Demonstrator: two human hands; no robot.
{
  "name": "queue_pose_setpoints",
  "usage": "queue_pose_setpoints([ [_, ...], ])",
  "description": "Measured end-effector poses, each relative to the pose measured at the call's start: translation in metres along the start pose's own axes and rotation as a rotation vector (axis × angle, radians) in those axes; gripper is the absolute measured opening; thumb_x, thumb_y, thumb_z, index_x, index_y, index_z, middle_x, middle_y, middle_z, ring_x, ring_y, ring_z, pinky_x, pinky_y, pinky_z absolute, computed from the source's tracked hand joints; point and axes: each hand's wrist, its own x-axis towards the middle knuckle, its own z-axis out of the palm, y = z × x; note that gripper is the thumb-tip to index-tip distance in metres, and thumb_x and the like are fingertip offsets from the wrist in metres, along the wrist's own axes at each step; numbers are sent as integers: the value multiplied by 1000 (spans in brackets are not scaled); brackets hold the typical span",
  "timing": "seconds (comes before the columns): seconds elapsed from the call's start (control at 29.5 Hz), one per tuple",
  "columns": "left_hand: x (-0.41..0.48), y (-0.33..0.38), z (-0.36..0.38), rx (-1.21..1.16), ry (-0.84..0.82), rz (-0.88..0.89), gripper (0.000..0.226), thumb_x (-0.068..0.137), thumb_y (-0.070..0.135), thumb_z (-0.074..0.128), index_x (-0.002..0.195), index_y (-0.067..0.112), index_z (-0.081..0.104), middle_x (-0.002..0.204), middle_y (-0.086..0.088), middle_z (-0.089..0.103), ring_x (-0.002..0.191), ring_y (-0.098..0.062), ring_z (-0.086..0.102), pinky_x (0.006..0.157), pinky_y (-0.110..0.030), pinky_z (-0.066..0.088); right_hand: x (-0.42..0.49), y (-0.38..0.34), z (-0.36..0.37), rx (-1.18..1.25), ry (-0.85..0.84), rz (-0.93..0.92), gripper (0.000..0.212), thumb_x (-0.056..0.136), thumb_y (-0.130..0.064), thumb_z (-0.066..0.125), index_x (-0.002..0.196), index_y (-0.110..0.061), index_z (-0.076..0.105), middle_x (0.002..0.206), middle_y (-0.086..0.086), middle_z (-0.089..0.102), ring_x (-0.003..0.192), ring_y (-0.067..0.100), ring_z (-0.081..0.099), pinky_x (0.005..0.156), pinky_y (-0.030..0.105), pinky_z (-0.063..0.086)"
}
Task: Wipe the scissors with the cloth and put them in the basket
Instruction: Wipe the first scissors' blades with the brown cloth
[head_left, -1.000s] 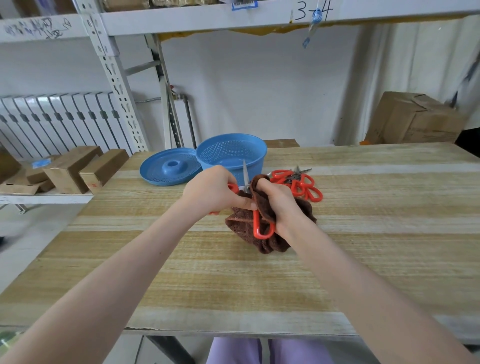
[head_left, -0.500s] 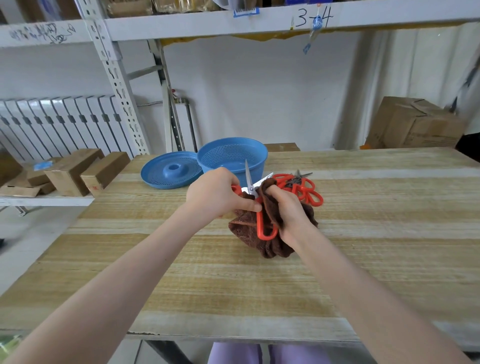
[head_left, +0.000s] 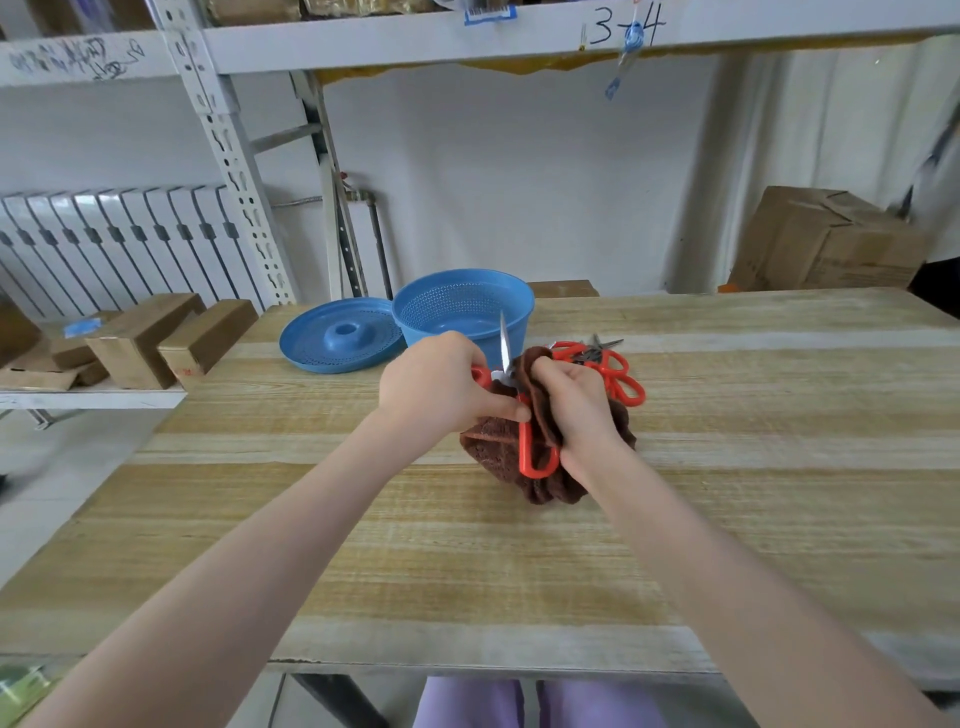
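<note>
Left hand (head_left: 441, 387) pinches the scissors (head_left: 525, 447); right hand (head_left: 579, 408) clutches the cloth (head_left: 493, 447). A slip could cut skin on the blade (head_left: 503, 343) pointing twelve o'clock.

2 hands: 1 left hand (head_left: 441, 384), 1 right hand (head_left: 576, 405). Between them, 1 pair of scissors (head_left: 530, 457) and 1 brown cloth (head_left: 493, 447). Just beyond the right hand lies a heap of spare scissors (head_left: 618, 374), at least 2 pairs, exact count unclear. Beyond the left hand: 1 blue basket (head_left: 462, 306), 1 blue lid (head_left: 337, 335). Far out to its left, 2 wooden blocks (head_left: 140, 340). Far beyond the right hand, 1 cardboard box (head_left: 826, 244).
</note>
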Motion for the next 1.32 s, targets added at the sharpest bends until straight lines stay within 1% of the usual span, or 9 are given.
queue_pose_setpoints([
  [0.1,1,0,-2,-10,-33,-6,61,49,69,80,55,18,46,45,9,47,44,-13,48,47,-24,37,-3,6,-4,34,-1,-2,35,88,-7,57,55,-14,69,58,5,61,56,16,59,57,29,51],
  [0.24,-1,4,1,16,-30,31,60,49,68,80,54,19,46,46,9,46,45,-13,47,46,-23,35,-2,3,-2,70,39,16,25,87,-9,60,90,15,67,86,28,65,77,31,61,78,47,54],
  [0.31,0,4,0,30,-27,29,58,49,68,80,55,19,48,46,9,47,44,-11,46,46,-23,34,0,3,0,61,54,12,22,87,-10,61,84,10,69,87,25,70,74,26,66,74,41,58],
  [0.41,2,2,-1,15,-55,4,59,49,67,81,55,19,49,43,9,47,38,-9,46,45,-22,36,-1,2,0,67,40,7,21,86,-8,60,67,-3,68,65,10,66,59,19,63,58,29,55],
  [0.61,2,2,2,17,-68,19,61,49,67,81,52,19,44,38,9,44,31,-6,44,43,-21,33,-5,1,0,105,25,35,13,87,-9,60,82,1,66,79,19,59,73,29,55,71,40,49],
  [0.81,4,-3,0,-32,-103,14,64,51,65,82,52,19,37,30,11,37,25,-2,41,43,-20,31,-4,3,-6,92,-20,23,35,88,-6,58,53,-11,58,50,1,53,46,12,53,49,24,49],
  [1.09,4,-7,2,-30,-131,14,61,50,66,81,54,19,43,31,13,42,26,-2,45,44,-19,33,-2,2,-2,48,-60,49,22,87,-9,60,66,-7,69,59,4,63,54,16,61,55,28,54],
  [1.19,4,-7,1,-46,-148,17,64,50,67,80,54,19,38,30,13,38,26,-3,45,46,-21,36,-2,5,-7,88,-91,45,31,88,-8,58,61,-12,71,57,3,63,55,16,60,53,25,52],
  [1.32,4,-7,3,-34,-136,19,62,50,66,80,53,20,39,31,14,41,26,-2,45,45,-20,34,-2,2,-5,60,-83,90,25,89,-15,61,67,-10,71,56,2,64,50,13,61,48,24,51],
])
